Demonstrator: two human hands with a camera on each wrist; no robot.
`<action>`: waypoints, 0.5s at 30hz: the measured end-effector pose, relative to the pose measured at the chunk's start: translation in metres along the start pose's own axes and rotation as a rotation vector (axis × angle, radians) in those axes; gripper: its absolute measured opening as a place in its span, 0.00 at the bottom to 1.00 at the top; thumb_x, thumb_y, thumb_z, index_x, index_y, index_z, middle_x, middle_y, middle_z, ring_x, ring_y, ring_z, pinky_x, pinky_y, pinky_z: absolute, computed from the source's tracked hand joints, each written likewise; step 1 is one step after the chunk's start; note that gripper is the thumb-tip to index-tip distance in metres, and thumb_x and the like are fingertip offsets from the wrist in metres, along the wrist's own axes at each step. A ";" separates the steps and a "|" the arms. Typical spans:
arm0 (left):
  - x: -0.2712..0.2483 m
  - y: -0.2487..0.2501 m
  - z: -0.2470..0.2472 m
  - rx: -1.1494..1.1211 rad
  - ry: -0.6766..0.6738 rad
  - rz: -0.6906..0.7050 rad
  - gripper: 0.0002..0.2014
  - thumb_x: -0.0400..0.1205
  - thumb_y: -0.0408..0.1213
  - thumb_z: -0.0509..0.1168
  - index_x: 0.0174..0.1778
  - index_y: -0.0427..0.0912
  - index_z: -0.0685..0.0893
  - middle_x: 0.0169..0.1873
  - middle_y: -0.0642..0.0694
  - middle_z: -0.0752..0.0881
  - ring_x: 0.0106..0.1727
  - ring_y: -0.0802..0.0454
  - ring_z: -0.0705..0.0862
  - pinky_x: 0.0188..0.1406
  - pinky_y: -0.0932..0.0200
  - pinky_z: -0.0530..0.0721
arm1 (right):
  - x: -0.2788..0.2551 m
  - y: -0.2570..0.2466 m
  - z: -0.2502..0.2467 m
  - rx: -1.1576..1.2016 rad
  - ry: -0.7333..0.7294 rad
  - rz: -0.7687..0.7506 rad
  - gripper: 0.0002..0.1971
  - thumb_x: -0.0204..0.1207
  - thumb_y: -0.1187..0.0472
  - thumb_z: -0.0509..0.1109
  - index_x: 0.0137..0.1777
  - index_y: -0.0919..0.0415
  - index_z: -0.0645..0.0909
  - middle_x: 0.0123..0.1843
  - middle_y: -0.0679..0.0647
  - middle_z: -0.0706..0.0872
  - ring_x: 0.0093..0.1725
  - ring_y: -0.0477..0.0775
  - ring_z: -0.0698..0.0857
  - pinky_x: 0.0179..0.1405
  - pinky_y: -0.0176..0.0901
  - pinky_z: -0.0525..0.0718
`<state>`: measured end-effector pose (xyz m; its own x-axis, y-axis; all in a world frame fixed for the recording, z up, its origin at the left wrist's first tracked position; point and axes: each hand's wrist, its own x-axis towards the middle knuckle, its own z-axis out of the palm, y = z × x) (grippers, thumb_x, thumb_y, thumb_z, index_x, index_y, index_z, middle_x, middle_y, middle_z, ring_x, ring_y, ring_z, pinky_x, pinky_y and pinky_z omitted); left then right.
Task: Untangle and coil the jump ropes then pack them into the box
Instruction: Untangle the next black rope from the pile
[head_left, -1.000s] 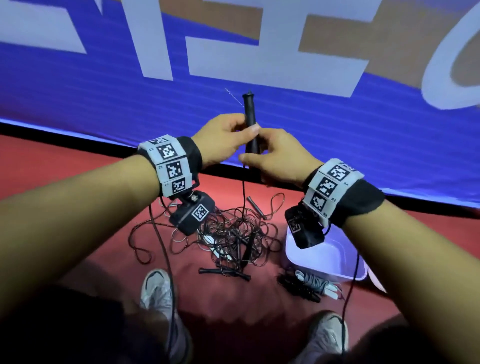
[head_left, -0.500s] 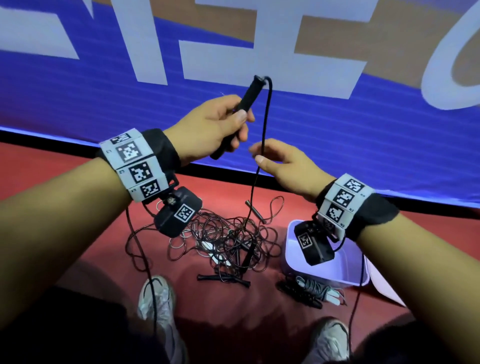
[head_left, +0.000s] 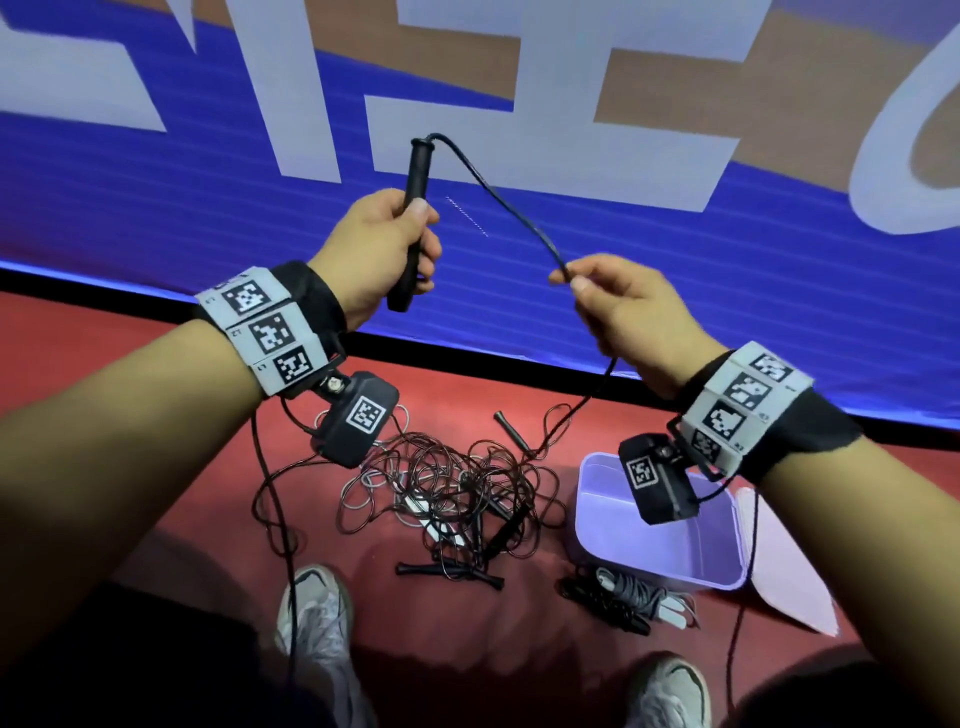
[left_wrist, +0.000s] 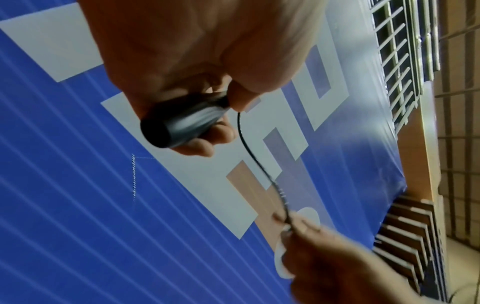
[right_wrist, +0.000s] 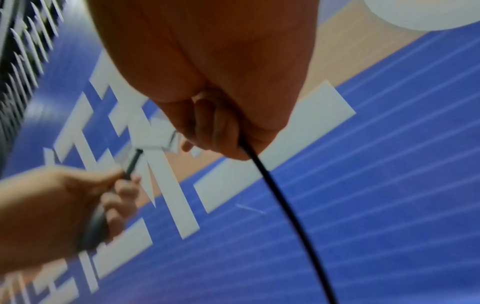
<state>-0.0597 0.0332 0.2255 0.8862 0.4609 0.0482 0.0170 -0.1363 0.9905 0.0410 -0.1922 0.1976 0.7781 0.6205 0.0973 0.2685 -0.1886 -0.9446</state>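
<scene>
My left hand (head_left: 387, 249) grips a black jump-rope handle (head_left: 411, 218) upright in front of the blue banner; the same handle (left_wrist: 182, 125) fills the left wrist view. Its black cord (head_left: 498, 200) arcs from the handle's top to my right hand (head_left: 613, 306), which pinches it between thumb and fingers. From there the cord (right_wrist: 280, 197) drops to a tangled pile of ropes (head_left: 457, 493) on the red floor. A lilac box (head_left: 675, 566) stands open to the right of the pile, partly hidden by my right wrist camera.
A coiled rope bundle (head_left: 618, 603) with white handles lies in front of the box, and the box lid (head_left: 784, 577) lies at its right. My two shoes (head_left: 311, 618) stand near the pile. The blue banner (head_left: 156, 208) rises just behind.
My hands have moved apart. The handle now stands more upright in the left hand, and the right hand has slid along the cord out to the right, drawing it into an arc.
</scene>
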 end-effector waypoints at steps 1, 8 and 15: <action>-0.001 0.000 -0.001 0.034 0.006 -0.007 0.10 0.91 0.39 0.54 0.48 0.42 0.77 0.31 0.47 0.81 0.27 0.54 0.77 0.31 0.54 0.82 | 0.003 -0.011 -0.004 0.043 0.051 -0.031 0.14 0.87 0.67 0.60 0.50 0.53 0.85 0.24 0.46 0.68 0.23 0.45 0.63 0.21 0.35 0.62; -0.018 0.003 0.018 0.141 -0.138 0.006 0.07 0.89 0.39 0.60 0.52 0.39 0.74 0.30 0.47 0.80 0.27 0.53 0.78 0.27 0.58 0.82 | 0.010 -0.043 -0.017 -0.099 0.181 -0.184 0.13 0.85 0.64 0.63 0.63 0.58 0.87 0.30 0.34 0.81 0.26 0.35 0.75 0.31 0.26 0.70; -0.028 0.003 0.040 0.185 -0.210 0.050 0.15 0.83 0.48 0.69 0.54 0.41 0.77 0.32 0.44 0.82 0.32 0.48 0.78 0.30 0.53 0.80 | -0.007 -0.035 0.025 -0.417 -0.110 -0.276 0.10 0.81 0.64 0.68 0.55 0.52 0.88 0.37 0.45 0.89 0.33 0.47 0.83 0.42 0.46 0.84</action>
<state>-0.0661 -0.0151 0.2220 0.9641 0.2609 0.0496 0.0382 -0.3209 0.9463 0.0121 -0.1706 0.2219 0.5880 0.7623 0.2704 0.6767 -0.2805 -0.6807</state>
